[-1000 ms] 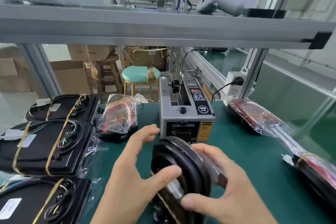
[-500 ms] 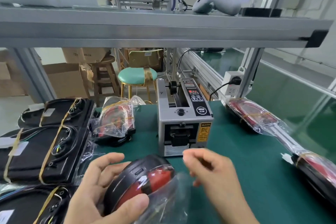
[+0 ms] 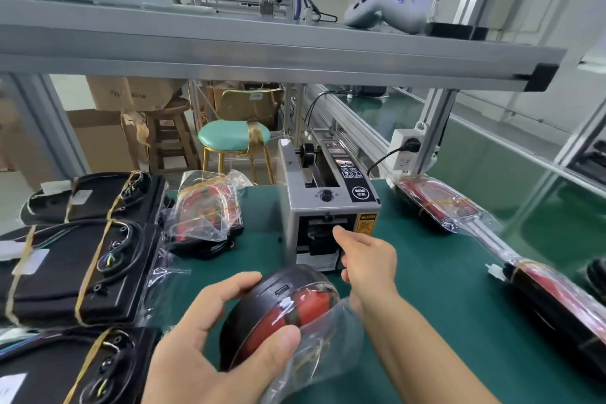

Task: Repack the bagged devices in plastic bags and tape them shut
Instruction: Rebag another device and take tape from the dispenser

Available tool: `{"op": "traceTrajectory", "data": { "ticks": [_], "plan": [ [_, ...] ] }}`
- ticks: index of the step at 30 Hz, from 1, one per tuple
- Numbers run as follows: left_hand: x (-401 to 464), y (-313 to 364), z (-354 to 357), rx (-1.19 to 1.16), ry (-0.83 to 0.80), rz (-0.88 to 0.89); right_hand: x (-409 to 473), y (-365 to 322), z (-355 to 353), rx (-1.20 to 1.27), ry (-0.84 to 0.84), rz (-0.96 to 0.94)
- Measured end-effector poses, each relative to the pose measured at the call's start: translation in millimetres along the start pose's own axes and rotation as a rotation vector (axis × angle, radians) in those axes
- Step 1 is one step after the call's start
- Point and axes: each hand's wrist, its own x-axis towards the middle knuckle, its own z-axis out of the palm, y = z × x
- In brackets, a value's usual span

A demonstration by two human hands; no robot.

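A round black device with a red lens (image 3: 295, 305) sits low over the green table (image 3: 442, 289), half inside a clear plastic bag (image 3: 324, 351). My left hand (image 3: 210, 348) grips the device, thumb across the bagged red face and fingers round the black rim. My right hand (image 3: 367, 259) reaches out to the grey tape dispenser (image 3: 328, 203). Its index finger points at the dark outlet slot and its other fingers are loosely bent. I see no tape in that hand.
Taped black bagged devices (image 3: 75, 272) are stacked at the left, with a bagged red one (image 3: 206, 216) behind. More bagged red devices (image 3: 439, 207) lie along the right edge. An aluminium shelf (image 3: 262, 52) hangs overhead. A socket block (image 3: 406, 151) is on the post.
The device was turned from edge-on to red face up and passed fully to my left hand. My right hand let go and moved forward to the dispenser's outlet.
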Motion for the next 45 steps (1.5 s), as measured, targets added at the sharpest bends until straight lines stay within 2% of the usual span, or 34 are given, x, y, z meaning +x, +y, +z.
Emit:
{"op": "traceTrajectory", "data": {
  "ticks": [4, 8, 11, 14, 17, 20, 28, 32, 45],
  "plan": [
    [-1.9, 3.1, 0.1, -0.017, 0.017, 0.007, -1.4, -5.9, 10.5, 0.058, 0.081, 0.102],
    [-4.4, 1.0, 0.6, -0.034, 0.018, 0.010, -2.8, -12.2, 17.1, 0.033, 0.058, 0.131],
    [-6.1, -1.6, 4.2, -0.072, 0.035, -0.015, -1.5, -13.3, 17.8, 0.126, 0.098, 0.248],
    [-2.7, -5.8, 13.1, -0.199, 0.114, -0.014, -1.5, -16.8, 5.8, 0.241, -0.089, 0.298],
    [7.5, -6.8, 23.3, -0.256, 0.120, -0.002, -7.9, -27.1, -22.5, 0.303, -0.310, 0.265],
    [18.0, -6.1, 35.4, -0.235, 0.103, 0.009, -23.2, -38.1, -45.7, 0.213, -0.478, 0.189],
    [14.8, -2.9, 48.1, -0.164, 0.108, 0.070, -60.2, -60.6, -55.8, -0.011, -0.721, -0.123],
    [10.9, -0.9, 49.9, -0.012, 0.131, 0.204, -63.6, -57.2, -52.4, -0.012, -0.641, -0.129],
    [9.0, 4.3, 52.6, -0.008, 0.147, 0.260, -75.8, -49.2, -46.6, -0.034, -0.504, -0.095]
  ]
}}
